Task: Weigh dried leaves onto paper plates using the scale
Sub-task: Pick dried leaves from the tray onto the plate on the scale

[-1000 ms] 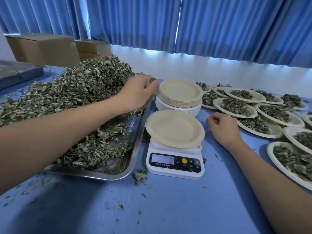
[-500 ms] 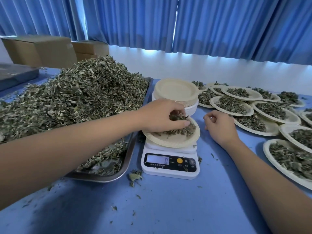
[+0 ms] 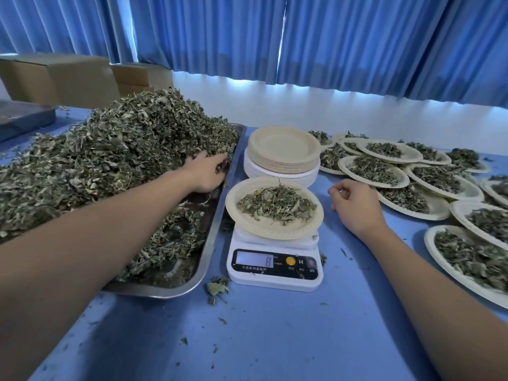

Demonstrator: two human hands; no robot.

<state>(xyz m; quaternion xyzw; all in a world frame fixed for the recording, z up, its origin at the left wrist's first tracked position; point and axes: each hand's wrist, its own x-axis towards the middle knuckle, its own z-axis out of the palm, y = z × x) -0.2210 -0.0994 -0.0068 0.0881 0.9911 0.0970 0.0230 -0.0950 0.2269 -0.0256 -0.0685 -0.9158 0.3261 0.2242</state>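
A white digital scale (image 3: 275, 266) stands at the table's middle; its display shows one digit that looks like 8. A paper plate (image 3: 248, 220) on it carries a small heap of dried leaves (image 3: 276, 204). My left hand (image 3: 206, 171) reaches into the edge of the big leaf pile (image 3: 110, 160) on the steel tray (image 3: 211, 229); its fingertips are buried in the leaves. Right of the scale, my right hand (image 3: 354, 207) rests on the blue table with fingers loosely curled and nothing in them.
A stack of unused paper plates (image 3: 283, 152) stands behind the scale. Several filled plates (image 3: 384, 174) cover the table's right side. Cardboard boxes (image 3: 60, 78) sit at the back left under blue curtains. Leaf crumbs (image 3: 217, 288) lie on the table near the tray.
My left hand dropped a handful of leaves on the plate and went back left into the pile. The scale's reading changed. My right hand stayed beside the scale.
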